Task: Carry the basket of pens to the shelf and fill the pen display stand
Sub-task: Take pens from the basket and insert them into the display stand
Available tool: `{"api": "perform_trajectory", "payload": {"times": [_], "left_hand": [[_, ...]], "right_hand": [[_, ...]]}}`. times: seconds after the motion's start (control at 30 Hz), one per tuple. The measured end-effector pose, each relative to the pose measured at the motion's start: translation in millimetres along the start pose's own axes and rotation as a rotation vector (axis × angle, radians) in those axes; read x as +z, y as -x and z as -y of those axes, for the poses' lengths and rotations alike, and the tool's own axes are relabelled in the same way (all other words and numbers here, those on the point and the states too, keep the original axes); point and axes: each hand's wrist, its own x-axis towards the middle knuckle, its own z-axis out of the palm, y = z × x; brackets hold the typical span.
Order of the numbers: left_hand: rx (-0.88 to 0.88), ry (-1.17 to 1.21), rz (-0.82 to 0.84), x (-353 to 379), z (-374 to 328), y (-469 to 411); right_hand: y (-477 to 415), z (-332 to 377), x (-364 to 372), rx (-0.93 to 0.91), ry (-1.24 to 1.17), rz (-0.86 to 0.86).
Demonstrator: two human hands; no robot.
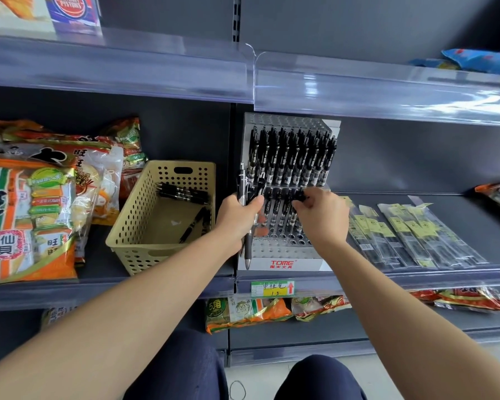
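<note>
Left grip (237,215) clamped round a small bundle of pens (247,226), tips down, just in front of the stand's left edge. Right grip (319,212) pinched together on a single black pen (299,197), held at the stand's middle row, near pens already seated there. Basket (162,215) set on the shelf (168,280) just left of the pen display stand (283,261), a few loose pens (182,193) lying inside. Upper row of the stand packed full; middle row partly filled; front holes bare. Carrying evidently done, filling well under way, probably past halfway. Next likely needed: lining the pen's tip over a free hole, pushing straight down without knocking neighbours, then drawing another from the left bundle. Exact hole under the fingers hidden, so unclear whether seated yet. Snack bags (26,215) stacked further left, well apart from the work.
</note>
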Motion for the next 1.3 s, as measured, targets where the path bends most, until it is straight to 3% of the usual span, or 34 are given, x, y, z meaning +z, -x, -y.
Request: {"api": "perform_trajectory", "payload": {"times": [0.4,0.6,0.67,0.8,0.9,1.0,1.1,1.3], "left_hand": [[-0.004,-0.109,-0.042,-1.6,1.6,-4.8],[-0.029,-0.033,0.016,-1.3,1.2,-2.1],[-0.026,-0.032,0.017,-0.7,2.4,-3.4],[-0.013,-0.003,0.085,1.1,1.8,-1.6],[0.017,-0.030,0.091,0.7,-1.6,2.4],[0.020,-0.024,0.106,-1.1,-4.4,3.8],[0.050,-0.004,0.067,-3.3,-5.8,3.5],[0.059,-0.034,-0.020,-4.5,-8.8,2.5]], "right_hand": [[5.4,-0.6,2.6,0.064,0.161,0.130],[5.8,0.6,0.0,0.050,0.144,0.149],[7.6,6.3,-1.3,0.039,-0.063,0.148],[8.9,25.8,-13.5,0.193,-0.820,0.320],[6.7,27.2,-17.3,0.208,-0.917,0.395],[4.1,25.8,-16.7,0.237,-0.910,0.352],[-1.8,21.3,-14.7,0.265,-0.805,0.201],[-1.5,17.7,-18.2,0.136,-0.487,-0.079]]}}
